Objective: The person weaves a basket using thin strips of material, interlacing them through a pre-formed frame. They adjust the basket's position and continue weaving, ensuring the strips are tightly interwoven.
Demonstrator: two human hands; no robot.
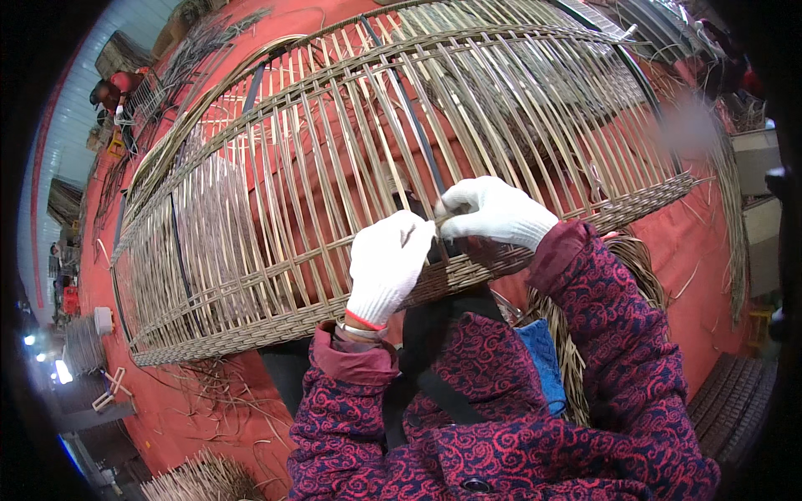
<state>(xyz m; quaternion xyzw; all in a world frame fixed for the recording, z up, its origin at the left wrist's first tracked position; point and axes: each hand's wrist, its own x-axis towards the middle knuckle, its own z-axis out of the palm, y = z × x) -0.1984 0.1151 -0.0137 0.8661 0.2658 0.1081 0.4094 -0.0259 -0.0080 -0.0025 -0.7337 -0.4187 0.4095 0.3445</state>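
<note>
By the upper left edge of the red floor [159, 401], a co-worker [124, 82] bends among piled materials, and a white crossed stand [112, 389] sits farther down that same edge. The slatted woven panel [351, 159] spans the middle of the floor in front of me, its left end reaching near the floor's left edge and its braided near edge [225, 338] running above my knees. At that near edge, right of its middle, my gloved left hand [387, 260] has curled fingers, thumb and forefinger pinched together. A dark crossbar [417, 134] comes down toward my fingertips. My gloved right hand [497, 215], also curled, meets the left tip to tip; I cannot tell what is pinched between them. I judge this step to be fine fingertip work beside the bar, and the next move to call for a firm pinch and steady slats. Right of my lap lie a blue cloth [545, 366] and loose strips [639, 263].
</note>
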